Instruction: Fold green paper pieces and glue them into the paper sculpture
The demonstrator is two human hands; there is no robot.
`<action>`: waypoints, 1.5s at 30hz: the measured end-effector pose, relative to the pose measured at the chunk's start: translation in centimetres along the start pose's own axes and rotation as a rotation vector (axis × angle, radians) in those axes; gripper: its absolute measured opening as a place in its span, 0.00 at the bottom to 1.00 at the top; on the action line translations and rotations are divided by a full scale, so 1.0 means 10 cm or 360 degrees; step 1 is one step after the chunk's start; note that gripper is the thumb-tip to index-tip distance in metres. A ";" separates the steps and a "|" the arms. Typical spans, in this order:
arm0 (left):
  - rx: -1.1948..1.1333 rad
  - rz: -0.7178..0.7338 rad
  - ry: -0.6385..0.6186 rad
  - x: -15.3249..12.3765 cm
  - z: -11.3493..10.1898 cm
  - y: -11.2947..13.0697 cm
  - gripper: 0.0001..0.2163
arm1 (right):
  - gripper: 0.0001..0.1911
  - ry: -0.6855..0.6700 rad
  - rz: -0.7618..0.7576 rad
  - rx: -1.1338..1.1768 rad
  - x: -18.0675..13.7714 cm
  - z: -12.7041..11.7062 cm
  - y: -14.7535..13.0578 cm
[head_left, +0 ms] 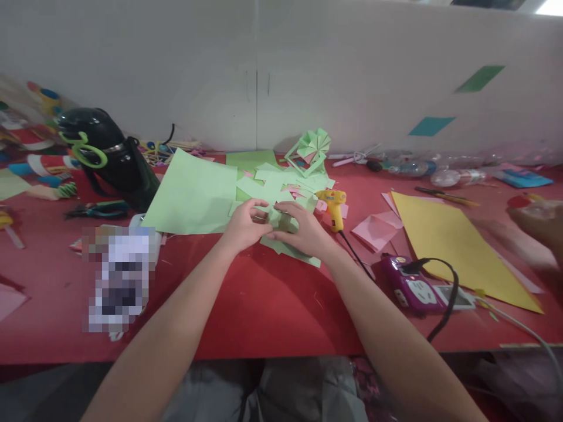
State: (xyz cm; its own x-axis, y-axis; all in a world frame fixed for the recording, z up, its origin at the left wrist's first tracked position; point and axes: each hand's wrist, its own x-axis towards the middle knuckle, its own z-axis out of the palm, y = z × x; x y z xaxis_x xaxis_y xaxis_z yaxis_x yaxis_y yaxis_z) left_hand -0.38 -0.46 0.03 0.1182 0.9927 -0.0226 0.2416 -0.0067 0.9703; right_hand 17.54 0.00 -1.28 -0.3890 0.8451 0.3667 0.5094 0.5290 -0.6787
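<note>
Both my hands meet over a small piece of light green paper [276,221] near the middle of the red table [264,305]. My left hand [244,224] pinches its left side with curled fingers. My right hand [299,230] presses and grips its right side, fingers closed on the fold. Under them lies another green scrap [290,251]. A large green sheet [193,193] lies just left of my hands. A folded green paper model [310,149] stands behind.
A yellow glue gun [333,205] lies right of my hands, its cord running to a purple power strip [413,288]. A yellow sheet [453,246], pink paper [377,230], a black helmet [105,149], pliers [99,209] and another person's hand [539,220] at the right edge.
</note>
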 end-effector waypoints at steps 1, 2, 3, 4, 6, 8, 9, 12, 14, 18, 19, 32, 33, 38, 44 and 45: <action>0.0030 0.0035 -0.0026 0.00 -0.02 0.00 0.25 | 0.35 -0.0043 0.0009 0.0044 0.00 -0.01 -0.01; 0.0049 0.0077 -0.0063 0.00 -0.04 0.00 0.25 | 0.35 -0.0085 0.0027 0.0086 -0.01 -0.03 -0.02; 0.0056 0.0118 -0.0109 0.00 -0.06 -0.01 0.25 | 0.34 -0.0123 0.0049 0.0127 -0.01 -0.05 -0.02; 0.0054 0.0153 -0.0151 0.00 -0.08 -0.02 0.25 | 0.31 -0.0150 0.0069 0.0172 -0.01 -0.06 -0.02; 0.0048 0.0200 -0.0208 0.00 -0.10 -0.03 0.24 | 0.23 -0.0147 0.0094 0.0264 0.00 -0.09 -0.01; 0.0051 0.0260 -0.0215 0.00 -0.09 -0.02 0.22 | 0.18 -0.0095 0.0121 0.0368 0.01 -0.10 0.01; 0.0050 0.0304 -0.0195 0.00 -0.08 -0.02 0.21 | 0.18 -0.0045 0.0140 0.0433 0.02 -0.10 0.02; -0.0012 0.0434 -0.0068 0.00 -0.02 0.01 0.18 | 0.19 0.0127 0.0208 0.0674 0.03 -0.08 0.03; -0.0048 0.0487 -0.0003 0.00 0.01 0.02 0.15 | 0.18 0.0209 0.0214 0.0820 0.03 -0.07 0.02; 0.0083 0.0636 0.0091 0.00 0.00 0.00 0.10 | 0.17 0.0251 0.0161 0.0893 0.02 -0.06 0.00; 0.0176 0.0709 0.0139 0.00 -0.01 -0.01 0.09 | 0.17 0.0235 0.0134 0.0838 0.01 -0.06 0.01; 0.0795 0.0899 0.0064 -0.02 -0.09 -0.02 0.10 | 0.11 0.0053 0.0008 0.0202 -0.03 -0.09 0.03; 0.0761 0.0875 0.0055 -0.03 -0.09 -0.01 0.10 | 0.10 0.0098 -0.0001 0.0171 -0.03 -0.10 0.04; 0.0505 0.0829 0.0005 -0.04 -0.09 0.01 0.14 | 0.08 0.0338 -0.0073 0.0060 -0.04 -0.11 0.08; 0.0372 0.0677 -0.0143 -0.02 -0.08 -0.02 0.22 | 0.08 0.0399 -0.0103 0.0107 -0.05 -0.10 0.02; 0.0393 0.0664 -0.0152 -0.02 -0.07 -0.02 0.21 | 0.08 0.0402 -0.0109 0.0137 -0.06 -0.09 0.00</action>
State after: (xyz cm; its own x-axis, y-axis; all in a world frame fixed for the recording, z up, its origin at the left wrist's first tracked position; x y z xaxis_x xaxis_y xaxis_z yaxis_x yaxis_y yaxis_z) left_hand -1.12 -0.60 0.06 0.3387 0.8839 0.3226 0.3743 -0.4412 0.8156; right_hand 18.47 -0.39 -0.93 -0.2109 0.8057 0.5536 0.4172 0.5863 -0.6944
